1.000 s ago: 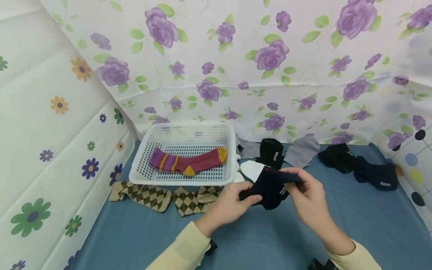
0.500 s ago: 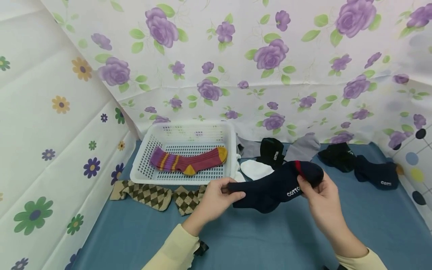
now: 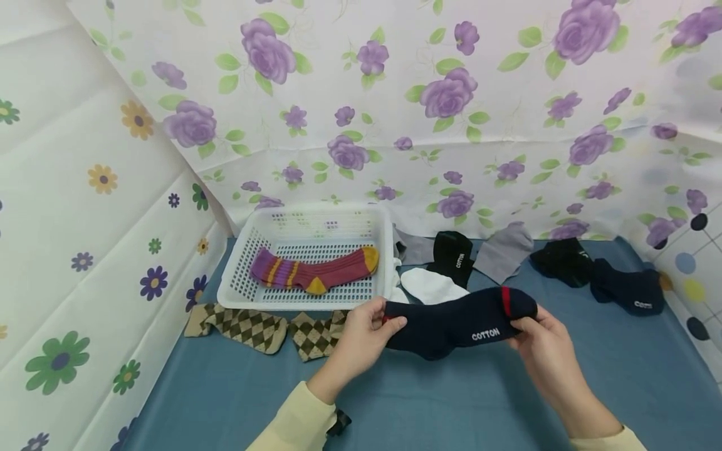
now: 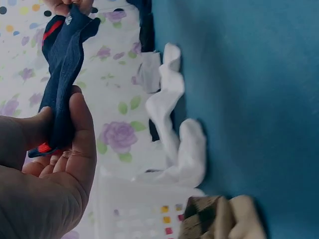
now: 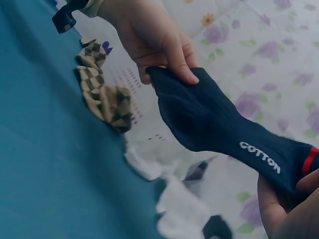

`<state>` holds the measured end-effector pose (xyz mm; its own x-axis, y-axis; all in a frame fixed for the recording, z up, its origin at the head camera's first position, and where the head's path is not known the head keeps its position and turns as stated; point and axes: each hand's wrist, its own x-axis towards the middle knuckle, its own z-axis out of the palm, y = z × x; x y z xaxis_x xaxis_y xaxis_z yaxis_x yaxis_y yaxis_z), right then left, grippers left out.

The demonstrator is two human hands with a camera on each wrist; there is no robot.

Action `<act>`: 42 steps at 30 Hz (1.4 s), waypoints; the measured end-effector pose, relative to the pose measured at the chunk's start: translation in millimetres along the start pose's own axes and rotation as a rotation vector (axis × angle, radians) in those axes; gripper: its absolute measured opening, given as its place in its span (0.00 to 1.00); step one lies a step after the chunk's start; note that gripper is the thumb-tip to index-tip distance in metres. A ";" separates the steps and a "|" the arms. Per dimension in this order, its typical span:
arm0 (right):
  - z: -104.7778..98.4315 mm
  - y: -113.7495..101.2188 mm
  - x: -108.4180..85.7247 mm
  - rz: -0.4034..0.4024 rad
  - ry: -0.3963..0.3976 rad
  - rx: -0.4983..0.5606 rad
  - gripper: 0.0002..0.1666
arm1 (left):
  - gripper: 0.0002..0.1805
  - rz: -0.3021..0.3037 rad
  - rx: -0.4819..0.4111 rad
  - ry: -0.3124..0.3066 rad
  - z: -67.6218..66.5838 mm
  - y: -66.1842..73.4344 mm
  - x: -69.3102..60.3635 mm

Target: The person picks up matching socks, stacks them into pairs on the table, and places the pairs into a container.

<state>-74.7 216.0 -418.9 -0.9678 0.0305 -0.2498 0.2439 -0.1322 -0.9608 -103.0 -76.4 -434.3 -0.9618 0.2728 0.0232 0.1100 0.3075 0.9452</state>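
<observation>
While my left hand (image 3: 363, 335) pinches the navy sock (image 3: 451, 322) by its cuff, my right hand (image 3: 547, 354) pinches its red-banded toe above the blue desk (image 3: 451, 407).

Open counter (image 3: 451, 401) runs near and right, beneath the raised sock (image 3: 445, 322). Far left, the basket (image 3: 304, 304) blocks passage, argyle socks (image 3: 248, 326) along its near side; a curtain (image 3: 389, 125) closes the far edge.

White sock (image 3: 431, 285) partly hidden behind held navy sock (image 3: 445, 326), blurred lettering (image 3: 643, 305) on far-right sock (image 3: 626, 287), sleeves (image 3: 301, 416) cut off below
</observation>
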 end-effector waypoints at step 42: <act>-26.4 70.7 20.6 0.006 0.128 -1.005 0.19 | 0.11 -0.233 0.488 -0.001 16.2 -38.3 -2.8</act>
<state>-75.7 233.4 -495.2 -0.9668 0.1465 -0.2096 0.2455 0.7608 -0.6008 -100.4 -74.2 -475.8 -0.9744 0.1472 -0.1697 -0.0028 0.7474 0.6644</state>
